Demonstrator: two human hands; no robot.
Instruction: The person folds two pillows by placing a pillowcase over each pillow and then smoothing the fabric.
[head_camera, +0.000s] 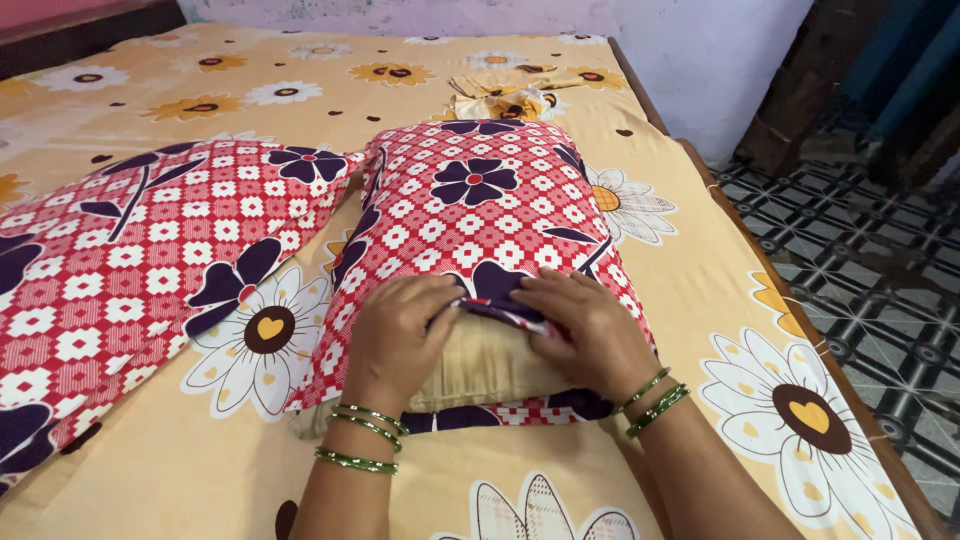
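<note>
Red-checked pillowcase (480, 215), twelve o'clock: my left hand (400, 330) and right hand (590, 330) clench its open hem, stretching it over the beige pillow (480, 370).

Pillow (480, 365) mostly inside cover (480, 215)

We reach both forearms forward, wrists side by side. Our left hand (405, 325) lies palm down, fingers curled and pinching inward. Our right hand (590, 325) mirrors it, fingers bent, fingertips almost meeting the left's. Green bangles ring both wrists.
</note>
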